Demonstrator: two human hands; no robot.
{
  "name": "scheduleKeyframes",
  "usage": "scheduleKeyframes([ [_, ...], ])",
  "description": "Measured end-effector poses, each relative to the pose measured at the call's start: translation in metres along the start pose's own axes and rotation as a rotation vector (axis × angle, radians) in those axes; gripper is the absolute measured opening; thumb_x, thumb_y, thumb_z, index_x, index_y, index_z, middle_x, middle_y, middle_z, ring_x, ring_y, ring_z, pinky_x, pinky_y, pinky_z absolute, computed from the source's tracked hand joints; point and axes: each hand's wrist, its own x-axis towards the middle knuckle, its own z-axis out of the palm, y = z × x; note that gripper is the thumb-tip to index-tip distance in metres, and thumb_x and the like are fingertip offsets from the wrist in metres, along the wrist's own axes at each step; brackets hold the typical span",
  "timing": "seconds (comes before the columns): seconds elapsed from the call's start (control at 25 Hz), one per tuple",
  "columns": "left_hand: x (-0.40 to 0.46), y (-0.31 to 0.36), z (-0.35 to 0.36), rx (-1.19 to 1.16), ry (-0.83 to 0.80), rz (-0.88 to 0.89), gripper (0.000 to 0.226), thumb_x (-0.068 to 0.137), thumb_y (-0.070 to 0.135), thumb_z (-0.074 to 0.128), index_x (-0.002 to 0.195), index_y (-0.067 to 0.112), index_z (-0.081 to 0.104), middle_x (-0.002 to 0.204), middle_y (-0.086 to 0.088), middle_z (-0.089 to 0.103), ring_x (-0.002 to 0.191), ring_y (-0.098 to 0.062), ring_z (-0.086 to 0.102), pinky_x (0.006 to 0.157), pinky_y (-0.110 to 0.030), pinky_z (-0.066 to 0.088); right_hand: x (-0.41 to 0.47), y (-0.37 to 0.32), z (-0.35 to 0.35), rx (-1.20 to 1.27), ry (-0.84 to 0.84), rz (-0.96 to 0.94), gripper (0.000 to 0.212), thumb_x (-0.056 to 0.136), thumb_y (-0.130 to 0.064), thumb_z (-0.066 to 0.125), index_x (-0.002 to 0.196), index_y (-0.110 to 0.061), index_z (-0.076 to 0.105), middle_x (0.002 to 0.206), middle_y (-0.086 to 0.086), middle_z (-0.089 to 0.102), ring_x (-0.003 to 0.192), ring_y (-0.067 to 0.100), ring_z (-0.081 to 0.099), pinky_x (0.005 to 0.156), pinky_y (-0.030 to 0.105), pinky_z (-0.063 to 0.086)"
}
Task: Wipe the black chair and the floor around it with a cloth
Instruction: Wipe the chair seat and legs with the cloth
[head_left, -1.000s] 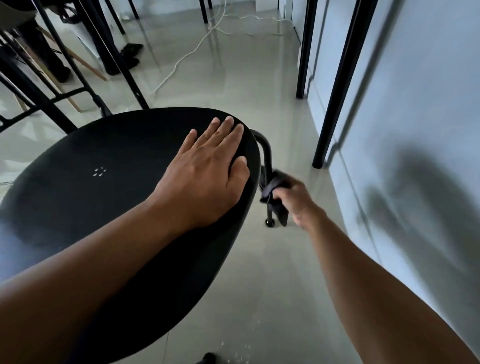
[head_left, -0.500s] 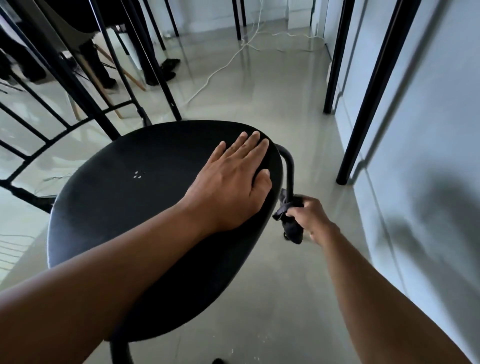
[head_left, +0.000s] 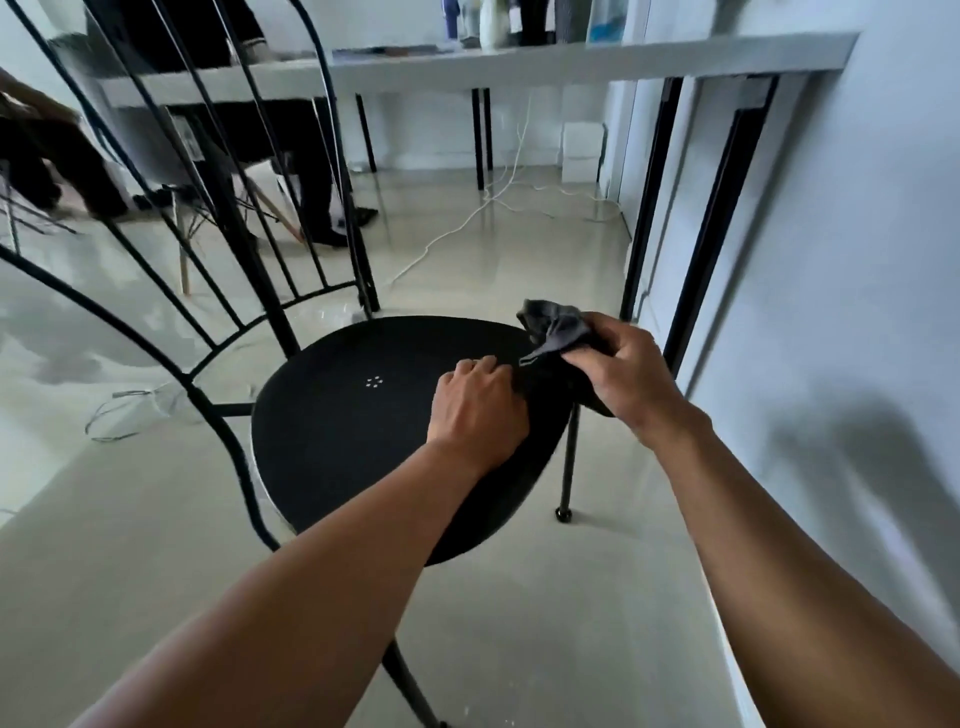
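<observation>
The black chair (head_left: 353, 431) stands in the middle of the view, its round seat facing me and its wire back rising at the left. My right hand (head_left: 631, 371) grips a dark grey cloth (head_left: 558, 325) above the seat's right edge. My left hand (head_left: 480, 405) lies on the seat with its fingers curled toward the cloth's lower part; whether it pinches the cloth I cannot tell. One thin chair leg (head_left: 569, 467) reaches the glossy grey floor (head_left: 545, 623) below my right hand.
A white wall (head_left: 857, 312) runs close along the right. Black table legs (head_left: 711, 223) stand beside it under a white tabletop (head_left: 519, 62). A white cable (head_left: 452, 234) trails across the floor behind the chair. A seated person's legs (head_left: 317, 171) and another chair are at back left.
The view has risen and pulled back. My right hand lifted the cloth from the chair leg up to the seat's right edge. My left hand went from flat on the seat to curled.
</observation>
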Motion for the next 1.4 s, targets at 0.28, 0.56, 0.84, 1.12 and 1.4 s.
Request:
scheduleKeyframes([
  [0.28,-0.118,-0.095,-0.018,-0.050,-0.115,-0.133,0.060,0.104,0.049,0.033,0.157,0.020,0.033,0.166,-0.009,0.024,0.155,-0.026,0.016,0.125,-0.043,0.013,-0.056,-0.015,0.083,-0.987,-0.382,0.186,0.066,0.104,-0.056,0.021,0.159,-0.021,0.027,0.170,0.011,0.012,0.158,0.032,-0.002,0.123,0.060,0.007],
  [0.56,-0.139,-0.107,-0.017,-0.090,-0.067,-0.108,0.060,0.107,0.046,0.026,0.161,0.020,0.021,0.169,-0.006,0.013,0.157,-0.021,0.003,0.127,-0.039,0.002,-0.119,-0.027,0.110,-0.895,-0.472,-0.095,0.059,0.103,-0.058,0.025,0.155,-0.031,0.035,0.170,0.003,0.015,0.159,0.022,-0.002,0.126,0.055,-0.001],
  [0.84,-0.152,-0.096,-0.014,-0.329,0.256,-0.076,0.038,0.097,0.040,0.044,0.117,0.025,0.073,0.130,0.003,0.067,0.126,-0.024,0.055,0.109,-0.046,0.039,-0.138,-0.017,0.096,-0.833,-0.377,-0.101,0.052,0.101,-0.063,0.033,0.146,-0.041,0.045,0.168,-0.002,0.023,0.159,0.018,0.001,0.126,0.051,0.004],
  [1.12,-0.168,-0.066,-0.036,-0.511,0.246,-0.068,0.048,0.082,0.062,0.064,0.120,0.033,0.063,0.109,0.018,0.063,0.103,-0.007,0.058,0.093,-0.031,0.046,-0.142,-0.023,0.095,-0.854,-0.420,-0.073,0.085,0.084,-0.076,0.047,0.156,-0.040,0.022,0.171,0.001,0.007,0.158,0.022,-0.013,0.125,0.058,0.004],
  [1.4,-0.154,-0.068,-0.035,-0.560,0.215,-0.227,0.019,0.085,0.044,0.069,0.088,0.025,0.067,0.076,0.011,0.065,0.075,-0.013,0.062,0.070,-0.034,0.054,-0.183,-0.001,0.081,-0.402,-0.045,0.067,0.108,0.072,-0.050,0.083,0.154,-0.043,0.013,0.164,-0.005,0.023,0.149,0.016,0.028,0.114,0.029,0.036],
])
